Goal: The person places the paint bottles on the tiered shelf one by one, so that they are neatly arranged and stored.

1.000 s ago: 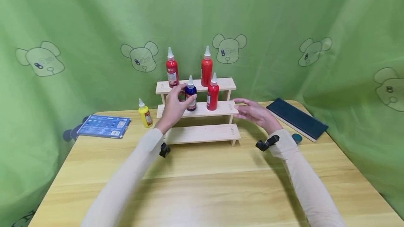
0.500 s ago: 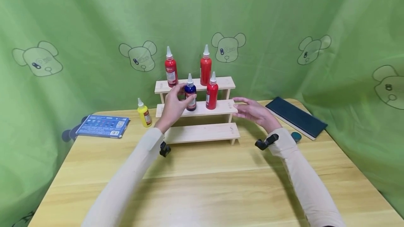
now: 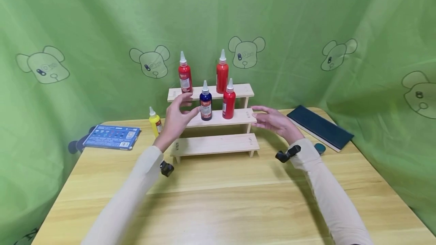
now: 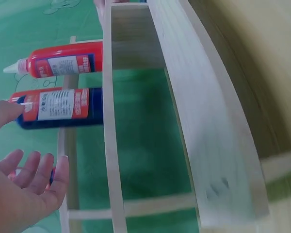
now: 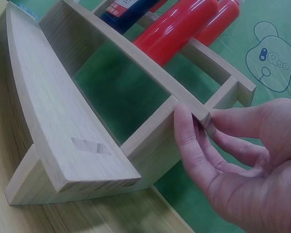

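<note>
On the middle step of a three-tier wooden stand (image 3: 214, 144) stands a dark blue paint bottle (image 3: 206, 108), upright with a white pointed cap. My left hand (image 3: 175, 120) is just left of it, fingers spread and holding nothing; in the left wrist view its thumb (image 4: 8, 112) overlaps the bottle's upper part. A red paint bottle (image 3: 229, 103) is to the right on that step. Two more, a left red bottle (image 3: 185, 76) and a right red bottle (image 3: 222, 76), occupy the top step. My right hand (image 3: 276, 124) pinches the middle step's right end between thumb and fingers.
A yellow paint bottle (image 3: 155, 123), partly behind the left wrist, stands left of the stand. Farther left lies a blue flat box (image 3: 112, 137). At the right are a dark green notebook-like block (image 3: 320, 126) and a small teal round object (image 3: 319, 148). Green curtain (image 3: 289, 10) hangs behind.
My left hand has let go of the blue paint bottle and drawn back to the left and slightly down. The bottle stays on the middle step. My right hand has kept its place.
</note>
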A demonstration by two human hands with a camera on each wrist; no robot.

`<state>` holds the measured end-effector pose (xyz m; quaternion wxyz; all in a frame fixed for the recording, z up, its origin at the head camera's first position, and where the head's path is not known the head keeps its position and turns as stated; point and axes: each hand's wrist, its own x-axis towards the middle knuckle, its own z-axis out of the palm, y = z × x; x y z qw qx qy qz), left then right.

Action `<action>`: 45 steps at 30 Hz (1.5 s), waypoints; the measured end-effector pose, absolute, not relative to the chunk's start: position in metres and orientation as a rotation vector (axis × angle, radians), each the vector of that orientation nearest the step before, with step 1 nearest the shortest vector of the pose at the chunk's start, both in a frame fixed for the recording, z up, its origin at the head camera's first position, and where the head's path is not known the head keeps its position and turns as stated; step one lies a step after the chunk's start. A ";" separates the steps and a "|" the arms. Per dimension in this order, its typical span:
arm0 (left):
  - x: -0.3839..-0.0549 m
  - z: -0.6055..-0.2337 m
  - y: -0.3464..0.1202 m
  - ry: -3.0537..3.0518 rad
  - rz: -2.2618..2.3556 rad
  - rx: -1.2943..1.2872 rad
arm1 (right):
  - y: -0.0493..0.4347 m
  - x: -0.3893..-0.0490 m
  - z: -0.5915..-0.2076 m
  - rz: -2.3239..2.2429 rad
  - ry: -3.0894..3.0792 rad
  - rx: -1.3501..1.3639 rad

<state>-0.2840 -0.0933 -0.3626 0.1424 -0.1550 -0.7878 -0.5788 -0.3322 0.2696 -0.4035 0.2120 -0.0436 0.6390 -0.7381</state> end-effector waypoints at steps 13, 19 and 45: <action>-0.263 -0.382 -0.148 -2.229 -1.701 -0.306 | 0.269 -0.334 -0.404 -2.068 1.762 -0.117; -0.256 -0.392 -0.164 -2.244 -1.753 -0.196 | 0.269 -0.335 -0.405 -2.053 1.784 -0.134; -0.269 -0.439 -0.213 -2.323 -1.592 -0.039 | 0.270 -0.336 -0.408 -2.082 1.761 -0.109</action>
